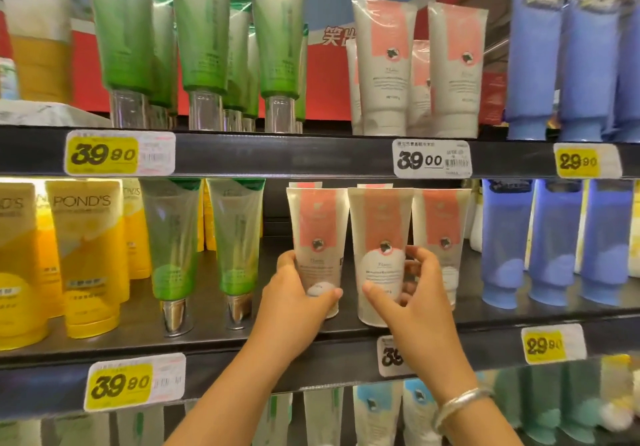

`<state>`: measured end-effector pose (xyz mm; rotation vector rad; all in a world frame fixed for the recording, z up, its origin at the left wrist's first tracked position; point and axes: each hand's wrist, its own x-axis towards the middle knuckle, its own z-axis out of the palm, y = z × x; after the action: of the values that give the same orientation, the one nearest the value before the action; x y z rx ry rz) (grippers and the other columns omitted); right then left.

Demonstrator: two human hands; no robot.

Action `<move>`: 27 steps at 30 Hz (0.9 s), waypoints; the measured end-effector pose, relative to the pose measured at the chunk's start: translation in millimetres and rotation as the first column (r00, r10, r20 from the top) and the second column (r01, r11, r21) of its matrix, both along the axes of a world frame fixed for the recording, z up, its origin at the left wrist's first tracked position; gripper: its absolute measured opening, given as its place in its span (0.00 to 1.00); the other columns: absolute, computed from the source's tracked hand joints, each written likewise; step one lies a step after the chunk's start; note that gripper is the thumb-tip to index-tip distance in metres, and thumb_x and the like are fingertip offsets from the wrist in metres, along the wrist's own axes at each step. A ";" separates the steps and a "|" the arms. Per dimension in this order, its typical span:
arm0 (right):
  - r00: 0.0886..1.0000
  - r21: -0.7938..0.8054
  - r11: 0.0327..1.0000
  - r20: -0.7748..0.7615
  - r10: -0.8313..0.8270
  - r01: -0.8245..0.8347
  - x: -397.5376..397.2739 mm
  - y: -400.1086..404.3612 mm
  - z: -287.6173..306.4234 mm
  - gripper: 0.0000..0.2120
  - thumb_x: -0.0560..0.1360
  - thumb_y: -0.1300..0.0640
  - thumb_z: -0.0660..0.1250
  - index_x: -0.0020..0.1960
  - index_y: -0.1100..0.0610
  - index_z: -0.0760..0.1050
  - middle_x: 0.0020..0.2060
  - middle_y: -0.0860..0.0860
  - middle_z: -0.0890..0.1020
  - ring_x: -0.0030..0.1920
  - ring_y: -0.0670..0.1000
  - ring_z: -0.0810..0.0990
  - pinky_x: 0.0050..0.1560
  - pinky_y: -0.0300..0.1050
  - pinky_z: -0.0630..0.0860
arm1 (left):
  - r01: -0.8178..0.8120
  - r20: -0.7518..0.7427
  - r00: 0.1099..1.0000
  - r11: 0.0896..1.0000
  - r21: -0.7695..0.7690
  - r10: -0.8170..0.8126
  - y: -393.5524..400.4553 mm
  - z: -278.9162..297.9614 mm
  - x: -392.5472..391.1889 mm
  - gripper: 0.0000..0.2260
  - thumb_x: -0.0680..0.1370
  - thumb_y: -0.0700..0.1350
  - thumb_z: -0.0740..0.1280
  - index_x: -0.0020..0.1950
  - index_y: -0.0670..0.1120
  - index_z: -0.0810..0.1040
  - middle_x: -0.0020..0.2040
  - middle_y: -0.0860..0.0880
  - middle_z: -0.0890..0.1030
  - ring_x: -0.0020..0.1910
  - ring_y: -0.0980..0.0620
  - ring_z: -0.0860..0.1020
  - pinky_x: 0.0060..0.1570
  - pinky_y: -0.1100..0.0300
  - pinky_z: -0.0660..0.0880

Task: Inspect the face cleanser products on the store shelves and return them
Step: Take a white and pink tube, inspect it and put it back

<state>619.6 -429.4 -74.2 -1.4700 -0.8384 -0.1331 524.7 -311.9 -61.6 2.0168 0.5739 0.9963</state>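
On the middle black metal shelf, 2 white plastic cleanser tubes with salmon-pink labels stand upright on their caps, side by side, and each is held by a hand. The left hand grasps the left pink-label tube low down, thumb across its front, fingers hidden behind it. The right hand grasps the right pink-label tube, thumb in front and curled fingers wrapping its right edge; a silver bangle circles that wrist. This hand covers most of a white price tag on the shelf edge, where only part of a numeral shows. A 3rd matching tube stands just behind on the right, partly blocked. Label print on all 3 is too blurred to read. Lower-shelf tubes are cut off by the frame.
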 end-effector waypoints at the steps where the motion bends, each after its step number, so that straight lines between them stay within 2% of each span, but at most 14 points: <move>1: 1.000 -0.017 1.000 0.008 -0.008 0.008 -0.1 0.2 -0.2 0.29 0.70 0.57 0.73 0.62 0.43 0.60 0.55 0.45 0.75 0.54 0.44 0.78 0.47 0.39 0.77 | -0.005 0.006 1.000 1.000 0.000 0.005 1.0 -0.6 1.6 0.22 0.70 0.47 0.74 0.54 0.56 0.63 0.52 0.55 0.78 0.51 0.54 0.77 0.48 0.63 0.71; 4: 0.998 -0.077 0.995 0.047 -0.052 0.055 -2.1 -0.9 -0.8 0.31 0.71 0.55 0.72 0.67 0.49 0.60 0.59 0.49 0.74 0.57 0.49 0.77 0.56 0.49 0.77 | -0.017 0.016 1.000 1.000 0.002 0.017 4.1 -2.5 3.8 0.22 0.69 0.47 0.74 0.53 0.56 0.64 0.50 0.56 0.77 0.49 0.54 0.77 0.45 0.65 0.70; 6: 0.991 -0.102 0.990 0.097 -0.087 0.097 -4.4 -2.0 -1.2 0.31 0.71 0.55 0.72 0.68 0.51 0.60 0.61 0.50 0.72 0.59 0.50 0.75 0.59 0.52 0.76 | -0.006 0.025 1.000 1.000 -0.006 0.006 5.4 -2.9 3.5 0.22 0.69 0.46 0.75 0.54 0.55 0.65 0.50 0.55 0.78 0.49 0.55 0.77 0.43 0.66 0.70; 10: 0.985 -0.108 0.986 0.130 -0.115 0.129 -8.5 -2.6 -1.2 0.28 0.71 0.55 0.72 0.65 0.50 0.61 0.60 0.49 0.72 0.59 0.50 0.74 0.58 0.50 0.76 | -0.004 0.043 0.999 1.000 -0.016 0.005 5.1 -2.7 1.8 0.22 0.69 0.46 0.75 0.54 0.55 0.65 0.50 0.55 0.78 0.49 0.55 0.77 0.47 0.63 0.70; 15: 0.982 -0.113 0.981 0.124 -0.141 0.155 -9.1 -1.6 0.7 0.28 0.72 0.56 0.71 0.67 0.54 0.62 0.61 0.51 0.72 0.60 0.51 0.74 0.60 0.52 0.75 | -0.022 0.045 0.999 0.999 -0.028 0.024 1.5 -0.3 -3.1 0.23 0.69 0.46 0.75 0.54 0.56 0.64 0.47 0.59 0.74 0.47 0.57 0.75 0.45 0.66 0.68; 17: 0.977 -0.112 0.977 0.131 -0.167 0.182 -9.2 0.5 1.5 0.29 0.73 0.56 0.70 0.69 0.56 0.62 0.63 0.52 0.71 0.62 0.51 0.73 0.62 0.52 0.73 | -0.013 0.050 0.999 0.999 -0.041 0.015 -0.3 0.0 -6.6 0.23 0.69 0.46 0.75 0.53 0.56 0.64 0.45 0.61 0.73 0.46 0.59 0.74 0.40 0.70 0.68; 19: 0.968 -0.105 0.971 0.150 -0.199 0.216 -9.7 2.9 2.2 0.29 0.73 0.56 0.70 0.69 0.57 0.62 0.64 0.53 0.71 0.64 0.52 0.71 0.64 0.50 0.71 | 0.009 0.061 0.998 0.998 -0.061 -0.005 -2.4 0.3 -10.2 0.22 0.69 0.46 0.75 0.53 0.56 0.65 0.44 0.62 0.72 0.43 0.62 0.74 0.37 0.73 0.67; 23: 0.953 -0.121 0.957 0.183 -0.241 0.265 -9.4 6.4 2.7 0.27 0.74 0.56 0.69 0.69 0.58 0.62 0.64 0.54 0.71 0.65 0.52 0.70 0.64 0.45 0.70 | 0.026 0.068 0.997 0.996 -0.086 -0.021 -7.9 1.6 -17.1 0.22 0.69 0.46 0.75 0.51 0.57 0.64 0.43 0.63 0.72 0.42 0.64 0.72 0.35 0.72 0.67; 27: 0.946 -0.139 0.947 0.195 -0.261 0.290 -9.0 8.5 3.9 0.27 0.74 0.55 0.69 0.69 0.59 0.62 0.65 0.55 0.70 0.64 0.52 0.70 0.61 0.41 0.68 | 0.055 0.074 0.996 0.991 -0.123 -0.046 -13.2 4.2 -25.7 0.19 0.68 0.47 0.75 0.46 0.59 0.65 0.46 0.59 0.76 0.44 0.64 0.74 0.34 0.71 0.68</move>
<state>610.6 -420.8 -70.3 -1.7488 -0.7928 -0.4165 499.0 -325.2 -57.4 1.8692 0.5316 0.9739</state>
